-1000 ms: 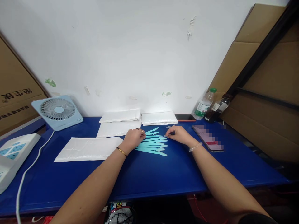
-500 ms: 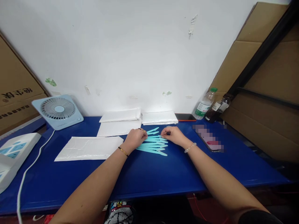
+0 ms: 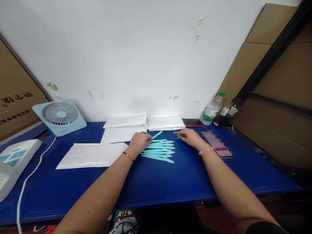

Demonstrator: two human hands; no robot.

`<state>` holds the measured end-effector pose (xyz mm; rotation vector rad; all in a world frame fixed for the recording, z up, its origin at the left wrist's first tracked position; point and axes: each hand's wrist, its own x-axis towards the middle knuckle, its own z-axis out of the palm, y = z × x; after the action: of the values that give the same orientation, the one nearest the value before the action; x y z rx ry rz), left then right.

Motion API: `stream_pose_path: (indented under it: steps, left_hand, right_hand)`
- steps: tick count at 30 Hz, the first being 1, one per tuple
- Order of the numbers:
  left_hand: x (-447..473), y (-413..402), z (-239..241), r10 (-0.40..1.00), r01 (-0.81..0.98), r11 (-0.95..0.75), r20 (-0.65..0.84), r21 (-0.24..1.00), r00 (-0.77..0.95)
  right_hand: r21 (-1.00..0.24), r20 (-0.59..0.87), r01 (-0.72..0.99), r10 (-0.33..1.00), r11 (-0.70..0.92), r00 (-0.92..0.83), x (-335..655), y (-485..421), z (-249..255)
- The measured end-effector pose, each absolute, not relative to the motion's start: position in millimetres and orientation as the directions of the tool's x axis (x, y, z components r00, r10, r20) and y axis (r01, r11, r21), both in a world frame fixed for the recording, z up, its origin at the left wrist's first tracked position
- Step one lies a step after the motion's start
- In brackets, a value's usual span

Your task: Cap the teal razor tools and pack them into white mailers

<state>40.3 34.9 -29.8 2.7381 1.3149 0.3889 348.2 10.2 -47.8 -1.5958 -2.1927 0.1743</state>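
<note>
Several slim turquoise eyebrow razors lie fanned side by side on the blue table, their paler tips pointing right. My left hand is closed at their left ends, fingers pinched. From its fingertips one turquoise razor slants up to the right, apart from the row. To the right of the row, my right hand pinches a small translucent cap. Another pale, clear piece lies just beyond those fingertips.
White padded envelopes lie at left and along the wall. A dark phone and two bottles stand behind; another phone lies at right. A blue fan and a white power strip with a cable are at left.
My right hand has moved right, away from the razor tips, with the translucent cap. The razor at my left fingertips now slants more steeply. My left hand has shifted slightly up and left.
</note>
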Motion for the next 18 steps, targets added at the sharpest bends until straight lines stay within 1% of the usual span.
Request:
stream_pose_path:
  steps: [4,6,10,14,18]
  left_hand:
    - [41,32,-28,0.759,0.749,-0.648,0.201,0.138,0.619]
    - [41,32,-28,0.754,0.746,-0.653,0.202,0.127,0.625]
    - [42,32,-30,0.743,0.737,-0.665,0.201,0.122,0.638]
    - [41,33,-31,0.732,0.734,-0.673,0.225,0.092,0.643]
    - [41,34,-33,0.721,0.727,-0.681,0.247,0.083,0.647]
  right_hand:
    - [-0.299,0.279,0.887,0.922,0.35,-0.27,339,9,-46]
    - [-0.306,0.28,0.876,0.915,0.373,-0.291,336,9,-45]
    - [-0.381,0.247,0.847,0.923,0.371,-0.294,336,9,-46]
    - [-0.434,0.293,0.83,0.926,0.351,-0.238,336,5,-42]
    - [-0.491,0.223,0.806,0.942,0.33,-0.25,327,-8,-36]
